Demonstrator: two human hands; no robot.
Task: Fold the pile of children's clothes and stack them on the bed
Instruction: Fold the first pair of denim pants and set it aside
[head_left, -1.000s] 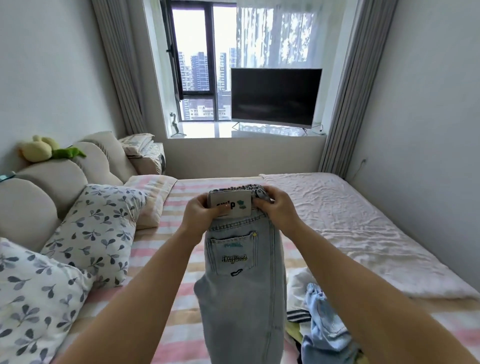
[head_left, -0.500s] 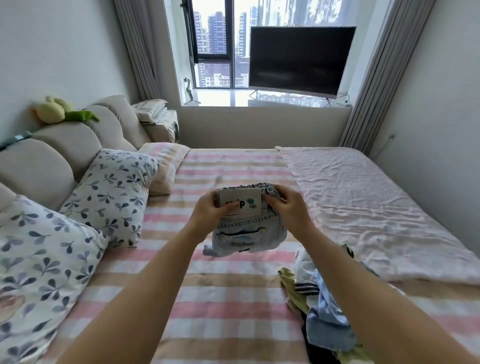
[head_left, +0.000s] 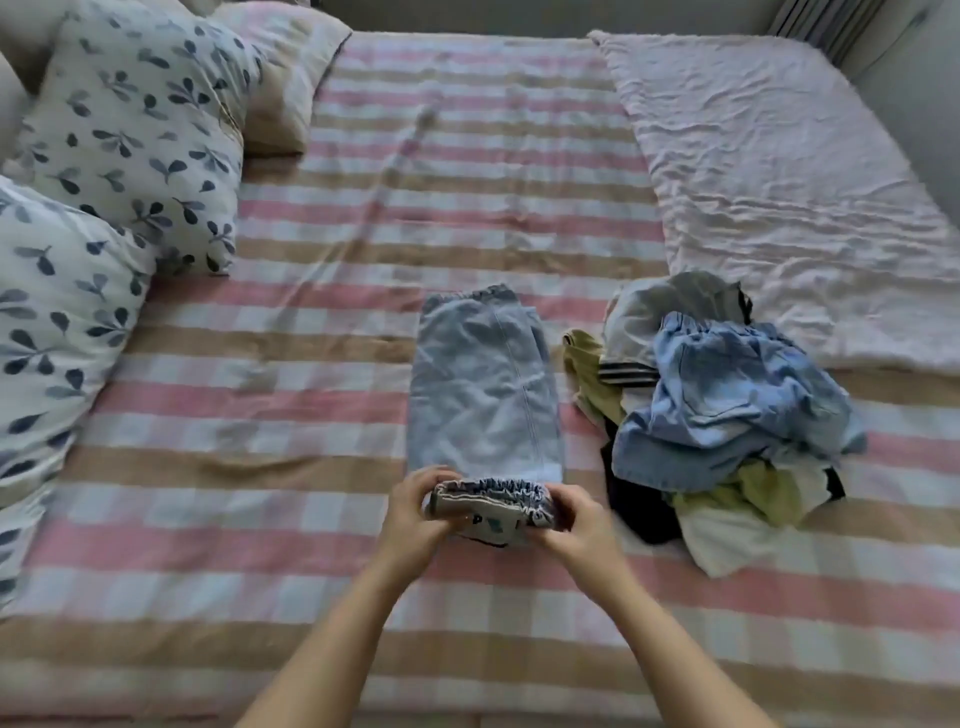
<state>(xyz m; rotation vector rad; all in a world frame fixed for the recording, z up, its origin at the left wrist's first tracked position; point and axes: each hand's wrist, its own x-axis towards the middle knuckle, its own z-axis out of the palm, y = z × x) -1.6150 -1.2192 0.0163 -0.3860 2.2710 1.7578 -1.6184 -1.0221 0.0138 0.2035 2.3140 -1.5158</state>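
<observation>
Pale denim jeans (head_left: 485, 384) lie flat and long on the striped, checked bed (head_left: 291, 415); the left hand (head_left: 415, 512) and right hand (head_left: 579, 519) pinch their gathered elastic waistband; a rumpled clothes pile (head_left: 727, 410) sits just beside, right; 2 leaf-print pillows (head_left: 130, 135) lie left.

From where I stand, the only lettering sits on the pale patch (head_left: 492, 526) sewn at the waistband of the light blue jeans (head_left: 483, 384). One dark letter shows on it, probably a "P", with a small teal mark just to its right. The left hand (head_left: 415, 506) and right hand (head_left: 576, 525) grip the waistband on either side of the patch, and the rest of it is too blurred to read.
</observation>
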